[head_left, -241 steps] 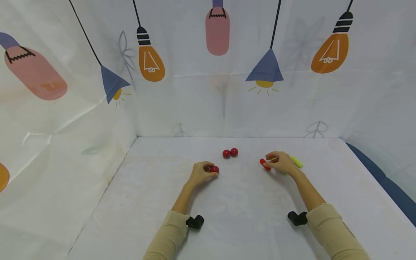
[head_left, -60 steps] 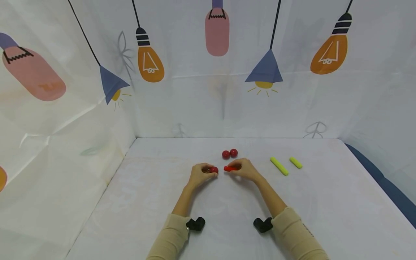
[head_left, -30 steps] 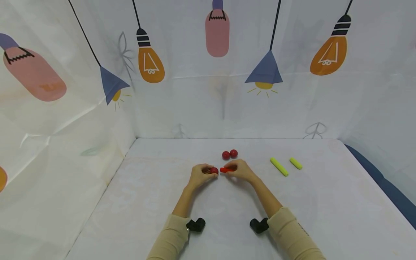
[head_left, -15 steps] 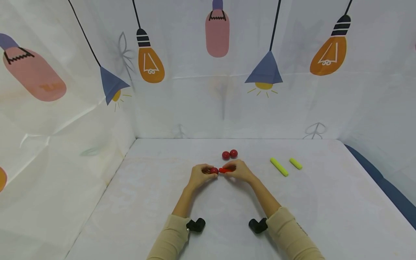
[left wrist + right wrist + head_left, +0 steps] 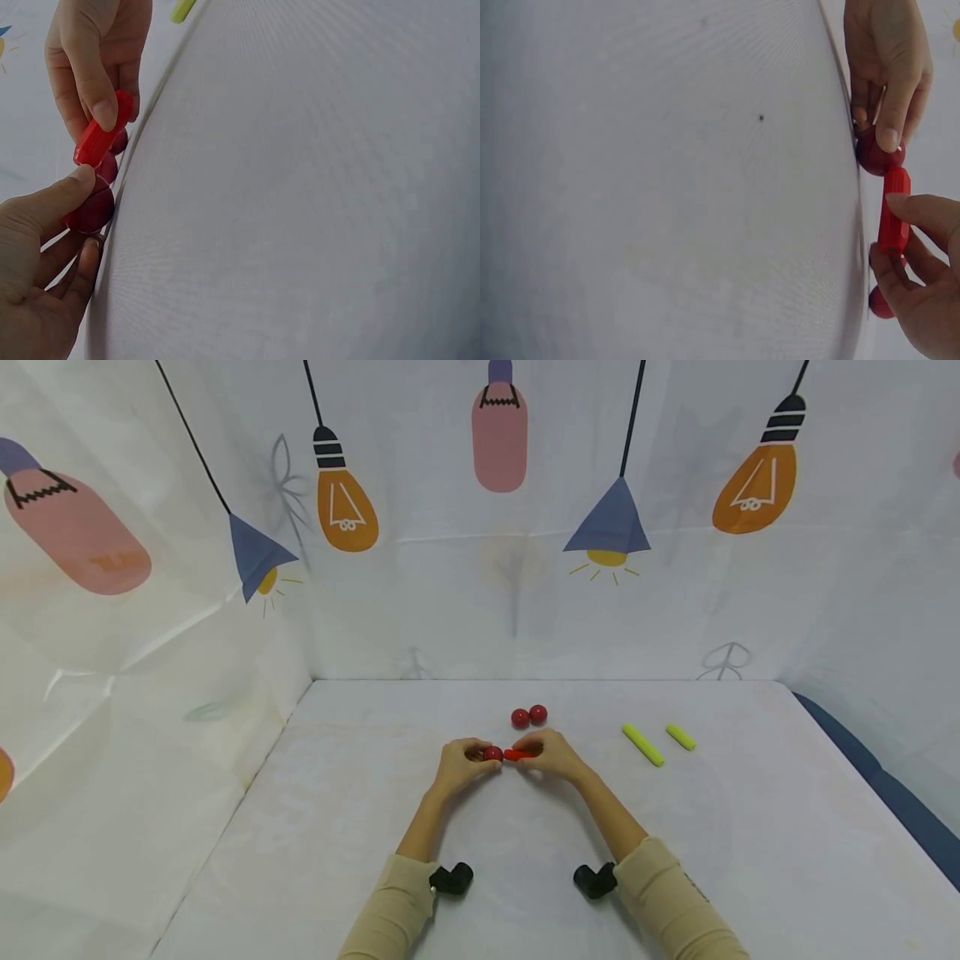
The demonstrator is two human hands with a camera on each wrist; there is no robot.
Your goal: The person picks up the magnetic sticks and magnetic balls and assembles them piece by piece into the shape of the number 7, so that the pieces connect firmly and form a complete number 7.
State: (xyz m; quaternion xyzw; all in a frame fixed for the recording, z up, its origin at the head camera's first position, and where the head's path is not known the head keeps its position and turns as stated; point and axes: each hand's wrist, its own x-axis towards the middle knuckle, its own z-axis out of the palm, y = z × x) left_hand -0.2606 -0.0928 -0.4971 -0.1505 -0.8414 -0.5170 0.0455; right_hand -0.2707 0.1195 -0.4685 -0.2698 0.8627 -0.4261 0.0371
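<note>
My left hand holds a glossy dark-red ball between thumb and fingers, low over the white table. Facing it, my right hand pinches a short bright-red faceted stick, thumb on one side and fingers on the other. The stick's end points at the held ball and appears to meet it in the right wrist view; whether the two are joined I cannot tell. Just behind the hands lie two more dark-red balls, side by side on the table.
To the right on the white table lie a longer yellow-green stick and a shorter yellow-green stick. A white sheet printed with lamps hangs behind and to the sides.
My right hand has carried the red stick leftward from beside the yellow-green sticks, then closer until its end reaches the ball. My left hand has stayed in place, holding the ball.
</note>
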